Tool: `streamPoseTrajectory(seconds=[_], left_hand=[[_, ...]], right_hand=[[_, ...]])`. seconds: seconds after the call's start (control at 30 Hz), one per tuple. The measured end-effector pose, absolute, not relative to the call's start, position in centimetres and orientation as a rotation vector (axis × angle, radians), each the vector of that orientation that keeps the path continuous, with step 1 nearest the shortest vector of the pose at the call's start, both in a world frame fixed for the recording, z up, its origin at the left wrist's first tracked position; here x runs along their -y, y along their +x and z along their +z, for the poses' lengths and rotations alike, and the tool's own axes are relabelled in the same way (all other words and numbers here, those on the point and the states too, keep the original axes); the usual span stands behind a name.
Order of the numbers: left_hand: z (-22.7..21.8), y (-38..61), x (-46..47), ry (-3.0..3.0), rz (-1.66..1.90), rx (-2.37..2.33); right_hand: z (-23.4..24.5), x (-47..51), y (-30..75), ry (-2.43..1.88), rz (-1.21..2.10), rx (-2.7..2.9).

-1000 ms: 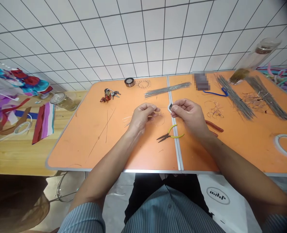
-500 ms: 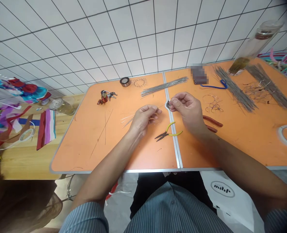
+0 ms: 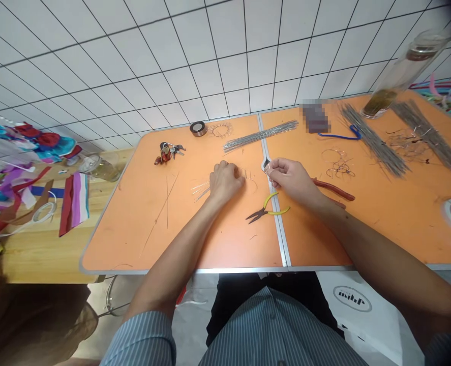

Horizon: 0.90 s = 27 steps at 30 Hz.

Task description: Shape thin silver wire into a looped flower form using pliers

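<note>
My left hand (image 3: 226,180) is low over the orange table, palm down, its fingers curled and pressed together at the tips. Whatever they hold, if anything, is hidden beneath them. Several thin straight wires (image 3: 200,188) poke out to its left, and a bent, ring-like wire (image 3: 252,179) lies just right of its fingertips. Over the table's metal seam, my right hand (image 3: 290,180) pinches a short piece of thin wire (image 3: 268,166) between thumb and forefinger. Yellow-handled pliers (image 3: 268,209) rest below and between both hands. Red-handled pliers (image 3: 334,189) lie partly hidden under my right wrist.
Behind my hands lie a wire bundle (image 3: 261,136), a tape roll (image 3: 198,129) and keys (image 3: 170,151). Two larger wire bundles (image 3: 376,140) and a glass bottle (image 3: 400,76) occupy the far right. Ribbons (image 3: 74,203) lie on the wooden table at left.
My left hand has turned palm down and its fingers have lowered to the table. My right hand has dropped slightly, still pinching at its fingertips.
</note>
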<state>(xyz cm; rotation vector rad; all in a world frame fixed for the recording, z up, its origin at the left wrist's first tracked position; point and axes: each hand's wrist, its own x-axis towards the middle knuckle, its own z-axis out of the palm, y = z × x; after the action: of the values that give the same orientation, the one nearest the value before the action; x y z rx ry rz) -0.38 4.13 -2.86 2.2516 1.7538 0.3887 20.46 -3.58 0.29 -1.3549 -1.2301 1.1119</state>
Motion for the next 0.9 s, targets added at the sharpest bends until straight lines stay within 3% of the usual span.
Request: streamPoseTrajectory(seconds=[0.9], left_hand=[[-4.0,0.8,-3.9,2.044,0.781,-1.529]], right_hand=[[-2.6,2.6,19.9,-1.447,1.084,1.364]])
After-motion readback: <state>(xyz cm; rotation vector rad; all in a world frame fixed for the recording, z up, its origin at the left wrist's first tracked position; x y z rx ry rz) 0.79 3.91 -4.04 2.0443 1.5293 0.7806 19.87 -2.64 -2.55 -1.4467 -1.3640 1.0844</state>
